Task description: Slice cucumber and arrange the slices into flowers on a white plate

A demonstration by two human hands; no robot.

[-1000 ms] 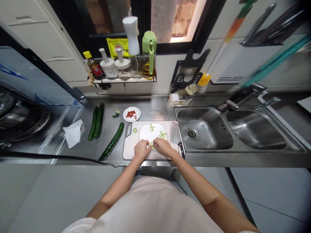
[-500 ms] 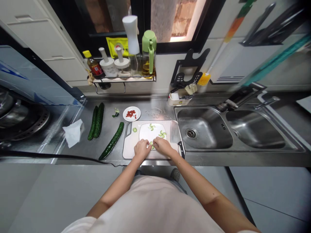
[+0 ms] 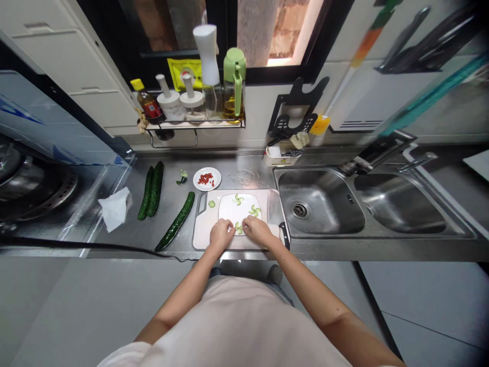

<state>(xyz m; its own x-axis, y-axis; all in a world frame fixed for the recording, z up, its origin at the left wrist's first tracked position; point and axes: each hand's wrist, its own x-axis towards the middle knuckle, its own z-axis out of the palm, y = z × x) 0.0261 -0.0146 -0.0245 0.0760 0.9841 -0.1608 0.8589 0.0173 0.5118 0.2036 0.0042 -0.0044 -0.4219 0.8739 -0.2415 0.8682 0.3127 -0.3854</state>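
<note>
A white plate (image 3: pixel 229 205) with cucumber-slice pinwheels lies on a pale cutting board (image 3: pixel 204 232). One pinwheel (image 3: pixel 238 199) is near the plate's far rim, another (image 3: pixel 254 210) at its right. The nearest slices (image 3: pixel 238 228) sit between my hands at the near rim. My left hand (image 3: pixel 221 234) is left of them, fingers curled together at the plate's edge. On the other side my right hand (image 3: pixel 259 232) has its fingers bent in a pinch. Whatever is between the fingertips is too small to make out. A loose cucumber piece (image 3: pixel 212 204) rests on the board's left part.
A small dish (image 3: pixel 207 179) of red bits stands behind the board. Whole cucumbers (image 3: pixel 175 222) lie to the left, near a white tissue (image 3: pixel 114 209). A black-handled knife (image 3: pixel 283 234) lies at the board's right edge, beside the double sink (image 3: pixel 324 201). Bottles fill a wall rack (image 3: pixel 196 124).
Both hands have drawn slightly apart from the near cucumber slices, which now show more fully between them. The other things look unchanged.
</note>
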